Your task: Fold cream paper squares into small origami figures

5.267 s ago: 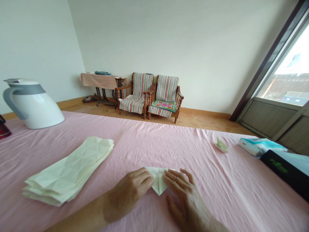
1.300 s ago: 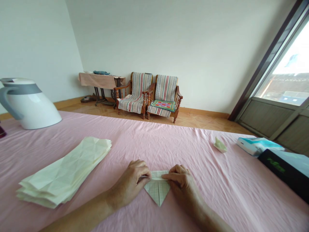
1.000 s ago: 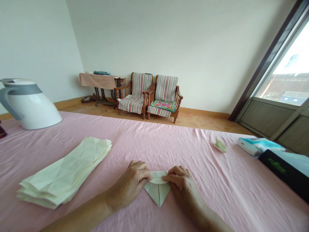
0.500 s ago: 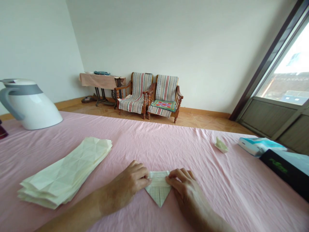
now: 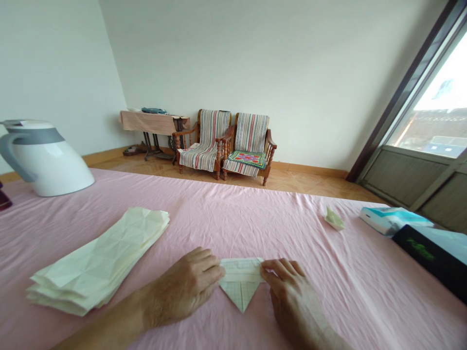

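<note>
A pale green gridded sheet of folded paper (image 5: 241, 284) lies on the pink cloth in front of me, its point towards me and a straight band across its far edge. My left hand (image 5: 193, 279) has its curled fingers closed at the paper's left corner. At the opposite corner, my right hand (image 5: 290, 287) grips with bent fingers and thumb. Both corners are partly hidden by fingertips. Further off to the right sits a small folded paper boat (image 5: 334, 219). To the left of my hands lies a stack of creased pale paper (image 5: 100, 260).
A white and grey jug (image 5: 58, 160) stands at the table's left. On the right are a blue and white tissue pack (image 5: 396, 219) and a black box (image 5: 430, 257). Beyond the pink tablecloth (image 5: 233, 214) stand two wooden chairs (image 5: 207, 136) with striped covers.
Both hands have slid outward along the paper's far band, the left one leftward and the right one rightward, uncovering more of it. The paper has stayed almost in place.
</note>
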A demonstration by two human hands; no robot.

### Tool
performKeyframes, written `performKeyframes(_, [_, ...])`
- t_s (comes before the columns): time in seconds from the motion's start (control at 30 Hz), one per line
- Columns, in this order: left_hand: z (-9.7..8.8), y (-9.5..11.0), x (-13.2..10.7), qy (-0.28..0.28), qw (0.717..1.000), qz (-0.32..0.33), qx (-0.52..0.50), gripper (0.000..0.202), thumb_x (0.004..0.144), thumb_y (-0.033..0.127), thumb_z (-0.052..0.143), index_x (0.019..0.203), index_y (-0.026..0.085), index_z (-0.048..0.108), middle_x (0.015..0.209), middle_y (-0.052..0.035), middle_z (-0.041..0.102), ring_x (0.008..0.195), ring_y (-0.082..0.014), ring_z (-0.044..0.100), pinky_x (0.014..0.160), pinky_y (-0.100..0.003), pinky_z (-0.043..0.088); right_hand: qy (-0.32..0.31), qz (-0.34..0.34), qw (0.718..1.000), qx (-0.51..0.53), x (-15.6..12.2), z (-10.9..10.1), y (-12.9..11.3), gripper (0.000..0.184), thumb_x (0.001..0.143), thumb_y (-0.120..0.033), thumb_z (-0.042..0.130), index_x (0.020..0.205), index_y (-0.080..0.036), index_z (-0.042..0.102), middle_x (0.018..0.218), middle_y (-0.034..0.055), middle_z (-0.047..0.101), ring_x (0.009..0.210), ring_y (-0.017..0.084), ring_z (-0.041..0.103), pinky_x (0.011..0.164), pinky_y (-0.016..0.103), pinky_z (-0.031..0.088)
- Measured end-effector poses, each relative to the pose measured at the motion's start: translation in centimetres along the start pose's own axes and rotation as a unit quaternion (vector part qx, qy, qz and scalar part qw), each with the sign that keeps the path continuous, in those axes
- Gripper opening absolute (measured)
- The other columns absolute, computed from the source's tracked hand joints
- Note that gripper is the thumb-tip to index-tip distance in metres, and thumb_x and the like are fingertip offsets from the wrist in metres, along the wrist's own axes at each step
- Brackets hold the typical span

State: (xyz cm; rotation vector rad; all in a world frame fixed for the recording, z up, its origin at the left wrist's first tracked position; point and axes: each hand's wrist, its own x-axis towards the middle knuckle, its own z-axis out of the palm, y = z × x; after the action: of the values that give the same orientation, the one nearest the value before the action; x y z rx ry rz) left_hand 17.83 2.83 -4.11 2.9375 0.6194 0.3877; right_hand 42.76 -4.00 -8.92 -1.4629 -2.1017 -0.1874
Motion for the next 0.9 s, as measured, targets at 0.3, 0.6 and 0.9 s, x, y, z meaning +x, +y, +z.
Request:
performKeyframes(0.3, [0.3,0.3,0.4,-0.007,0.999,0.028,0.045,0.042,0.096,0.049,0.047,0.129,0.025,0.052,0.090,-0.0044,0.054,0.083,-0.0218,0.047,0.076,-0.032,0.034,0.082,0.040,0.995,0.035,0.2,-0.3,0.0,0.038,0.079,-0.003,0.040,0.107,-0.016,0.062,0.103,0.0094,0.067,0.092,0.022,0.060,0.079,0.038,0.045])
performKeyframes(0.6, [0.6,0.6,0.4,-0.015,0.998,0.002,0.057,0.030,0.094,0.043,0.054,0.116,0.024,0.057,0.093,-0.0047,0.055,0.085,-0.0225,0.048,0.077,-0.033,0.034,0.061,-0.098,0.993,0.039,-0.2,2.9,-3.0,0.042,0.092,-0.031,0.045,0.131,-0.016,0.051,0.125,0.0093,0.062,0.118,0.024,0.055,0.103,0.043,0.035])
performKeyframes(0.9, [0.6,0.8,0.4,0.030,0.998,-0.022,0.047,0.011,0.093,0.021,0.056,0.084,0.019,0.062,0.081,-0.0021,0.058,0.076,-0.0193,0.050,0.071,-0.032,0.034,0.036,-0.034,0.998,-0.034,-1.1,2.8,-2.0,0.037,0.094,-0.031,0.044,0.124,-0.017,0.059,0.125,0.0086,0.062,0.118,0.026,0.055,0.100,0.044,0.041])
